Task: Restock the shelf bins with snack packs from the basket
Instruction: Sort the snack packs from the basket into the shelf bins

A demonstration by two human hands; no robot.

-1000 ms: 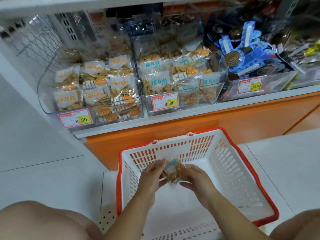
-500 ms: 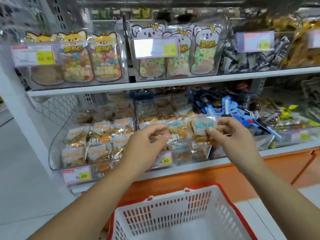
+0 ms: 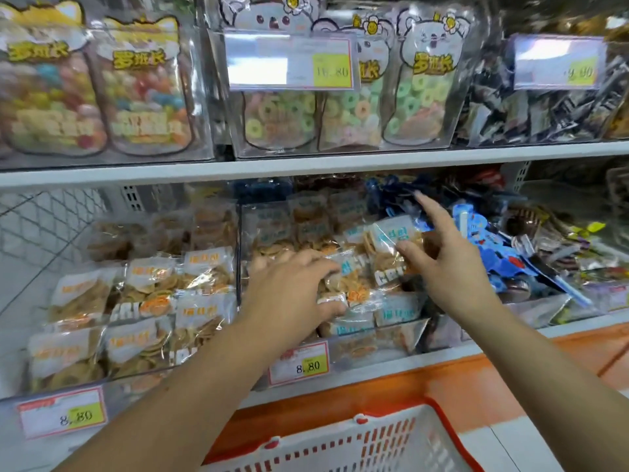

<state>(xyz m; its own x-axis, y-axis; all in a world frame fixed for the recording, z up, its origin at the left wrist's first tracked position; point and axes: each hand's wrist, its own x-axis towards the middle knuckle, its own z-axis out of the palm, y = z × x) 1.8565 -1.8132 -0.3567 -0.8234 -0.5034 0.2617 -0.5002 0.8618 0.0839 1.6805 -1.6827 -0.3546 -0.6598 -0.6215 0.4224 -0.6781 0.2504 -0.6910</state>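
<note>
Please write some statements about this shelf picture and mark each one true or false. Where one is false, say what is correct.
1. The left hand and the right hand are both over the middle bin of blue-labelled packs. True.
2. The price tag on that bin reads 16.80. False: it reads 8.80.
3. The right hand's fingers are spread apart. True.
4. The basket stands on the upper shelf. False: it is at the bottom of the view, below the bins.
5. The left bin holds ring candies. False: it holds orange-labelled packs.
</note>
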